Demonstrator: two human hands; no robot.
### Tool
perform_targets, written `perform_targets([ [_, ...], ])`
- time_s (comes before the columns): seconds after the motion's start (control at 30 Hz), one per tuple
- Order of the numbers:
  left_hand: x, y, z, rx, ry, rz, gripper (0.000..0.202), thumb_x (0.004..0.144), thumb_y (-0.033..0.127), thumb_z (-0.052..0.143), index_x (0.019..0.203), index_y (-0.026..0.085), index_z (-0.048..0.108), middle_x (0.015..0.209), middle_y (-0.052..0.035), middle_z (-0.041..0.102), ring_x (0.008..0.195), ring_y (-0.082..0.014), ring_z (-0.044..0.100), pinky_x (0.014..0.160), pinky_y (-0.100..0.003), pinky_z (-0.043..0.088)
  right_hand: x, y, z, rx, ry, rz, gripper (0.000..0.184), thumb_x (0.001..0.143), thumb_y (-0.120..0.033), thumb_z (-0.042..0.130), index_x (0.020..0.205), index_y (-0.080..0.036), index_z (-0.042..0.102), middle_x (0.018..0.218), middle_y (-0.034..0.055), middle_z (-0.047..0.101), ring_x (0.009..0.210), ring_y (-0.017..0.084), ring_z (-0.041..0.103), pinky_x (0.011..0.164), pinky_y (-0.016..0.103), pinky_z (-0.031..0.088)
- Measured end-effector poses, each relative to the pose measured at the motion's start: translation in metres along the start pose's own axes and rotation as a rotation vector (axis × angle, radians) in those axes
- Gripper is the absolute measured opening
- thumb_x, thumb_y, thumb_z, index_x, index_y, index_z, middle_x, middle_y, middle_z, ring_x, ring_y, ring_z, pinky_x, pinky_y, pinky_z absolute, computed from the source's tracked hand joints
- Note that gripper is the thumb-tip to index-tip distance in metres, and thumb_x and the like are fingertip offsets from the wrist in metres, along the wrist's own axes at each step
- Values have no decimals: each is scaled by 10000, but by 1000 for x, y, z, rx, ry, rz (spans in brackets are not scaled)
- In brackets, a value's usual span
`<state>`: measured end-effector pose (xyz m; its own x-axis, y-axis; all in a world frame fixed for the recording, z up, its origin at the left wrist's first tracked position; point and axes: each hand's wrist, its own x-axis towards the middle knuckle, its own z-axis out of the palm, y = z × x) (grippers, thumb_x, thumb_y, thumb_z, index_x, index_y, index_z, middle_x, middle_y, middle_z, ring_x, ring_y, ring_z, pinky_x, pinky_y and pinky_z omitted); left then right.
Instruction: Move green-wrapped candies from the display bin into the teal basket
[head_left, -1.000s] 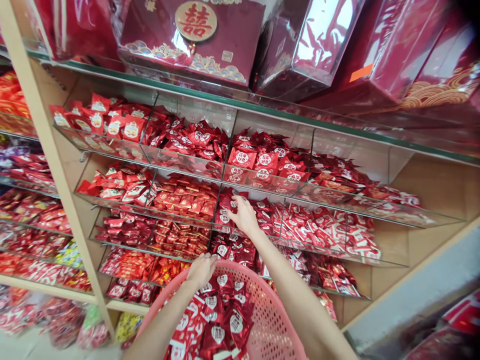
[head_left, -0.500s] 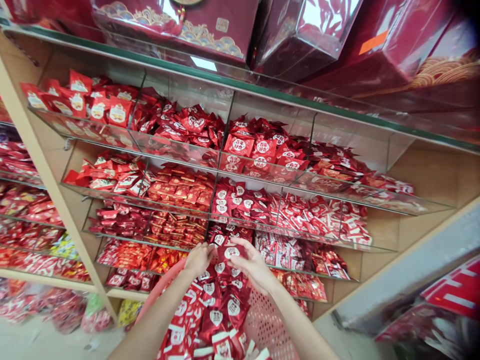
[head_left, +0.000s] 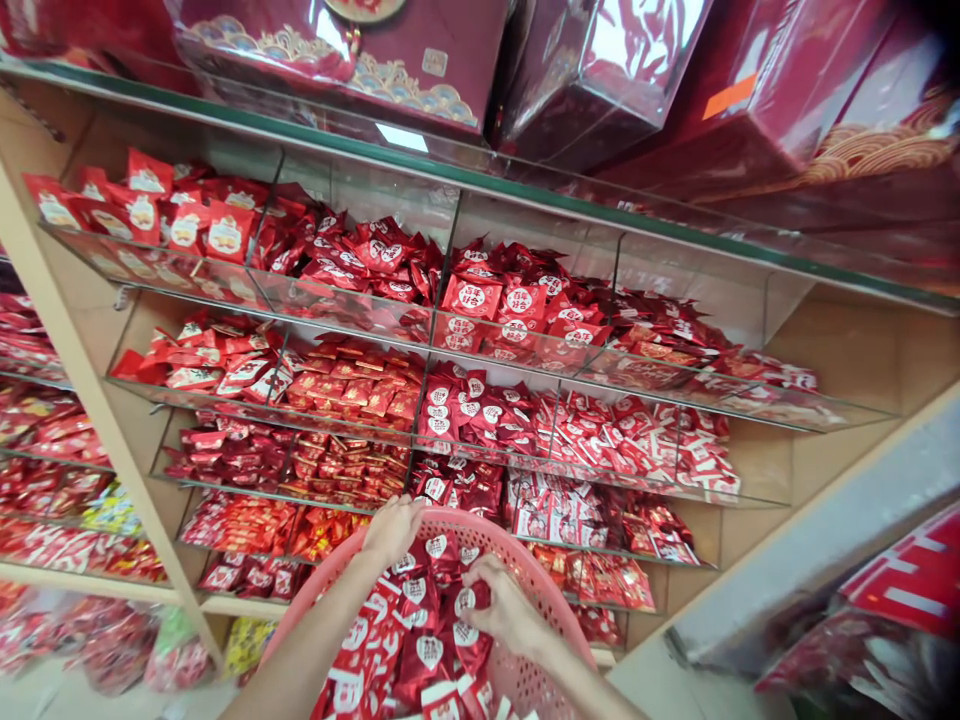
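Observation:
A pink perforated plastic basket sits in front of me, piled with small red packets that bear white printed marks. At its far left rim is my left hand, fingers bent over the edge and closed on it. Inside the basket, toward the right, my right hand has thumb and fingers curled around a dark red packet lying on the pile. Part of that packet is hidden by the fingers.
Tiered glass-fronted shelves hold many red packets in compartments. Large maroon gift boxes stand on the glass shelf above. Bagged goods lie on the floor at left, and red-and-white packaging is at right.
My right hand has moved down from near the shelf into the basket. My left hand has shifted slightly down onto the rim, and more of the basket's far edge shows.

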<state>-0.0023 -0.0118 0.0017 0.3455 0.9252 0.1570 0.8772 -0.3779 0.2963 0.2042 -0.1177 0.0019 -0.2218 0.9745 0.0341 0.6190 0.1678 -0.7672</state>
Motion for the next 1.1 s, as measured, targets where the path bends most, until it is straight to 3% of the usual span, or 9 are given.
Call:
perform_targets([
  [0.27,0,-1,0,-8,-11,8,391,922,317,268,1158,250,572,997,-59,608,935,-189,550,887,-301,385,-3,0,19,-77,-19,12,260,651,-96,599,882,-203,546,971,20,523,932,172,532,814,269,399],
  [0.4,0,-2,1,-27,3,25,411,922,305,243,1144,245,584,986,-57,616,931,-178,558,924,-297,369,-2,-5,24,-270,47,-52,223,712,-174,605,924,-231,568,1013,15,567,1008,214,495,877,331,353],
  [0.53,0,-2,1,-20,16,46,410,921,292,251,1152,212,581,1002,-60,623,929,-173,564,956,-300,349,-2,-4,31,-502,102,-95,247,727,-218,622,967,-241,569,1053,29,588,997,248,481,847,380,340],
  [0.77,0,-3,3,-14,28,35,406,924,307,253,1138,222,587,992,-59,621,927,-186,559,875,-295,396,-2,4,41,-708,100,-175,281,728,-276,645,992,-211,572,1042,51,591,972,250,486,826,395,348],
  [0.9,-1,-4,5,-18,35,33,401,924,304,259,1141,214,584,1031,-60,620,957,-186,553,881,-287,391,9,-27,15,-689,191,-281,228,789,-331,591,985,-216,575,1000,41,591,930,222,483,803,362,344],
  [1.1,0,-3,2,-2,24,36,383,913,274,281,1110,207,603,971,-62,633,919,-195,562,839,-285,413,63,-107,-63,-617,449,-479,188,898,-255,412,975,-201,574,943,49,600,900,184,466,771,313,331],
])
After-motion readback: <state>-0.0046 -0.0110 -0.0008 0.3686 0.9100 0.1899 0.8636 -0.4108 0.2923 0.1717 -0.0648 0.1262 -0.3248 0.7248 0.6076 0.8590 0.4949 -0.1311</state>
